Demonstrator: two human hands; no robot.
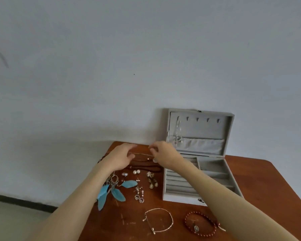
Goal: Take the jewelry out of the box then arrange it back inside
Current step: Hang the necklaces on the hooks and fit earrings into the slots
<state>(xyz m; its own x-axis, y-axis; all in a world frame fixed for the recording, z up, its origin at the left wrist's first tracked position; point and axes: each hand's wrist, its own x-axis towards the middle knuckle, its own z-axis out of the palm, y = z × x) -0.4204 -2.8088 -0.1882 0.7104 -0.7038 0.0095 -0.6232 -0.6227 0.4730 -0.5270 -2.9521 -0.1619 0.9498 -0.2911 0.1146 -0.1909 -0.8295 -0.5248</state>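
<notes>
Both hands are over the far part of the bench [250, 171], and a thin chain [141, 154] is stretched between them. The left hand [119, 158] seems to pinch one end between thumb and fingers, and the right hand [162, 153] pinches the other end near a small pendant [154, 160]; the chain is so fine that the exact grip is hard to see.

The box [198, 153] stands open just to the right, with its lid upright. One necklace [178, 134] already hangs from a hook in the lid, and the four other hooks are free. Most jewelry lies on the bench: feather earrings [115, 190], a bangle [159, 220], a bead bracelet [201, 223].

I judge that the chain is very light, limp and easy to tangle. It is best held at the two ends, near the clasp, and kept a little tight so it does not knot or slip. Hard pulling may break it.
</notes>
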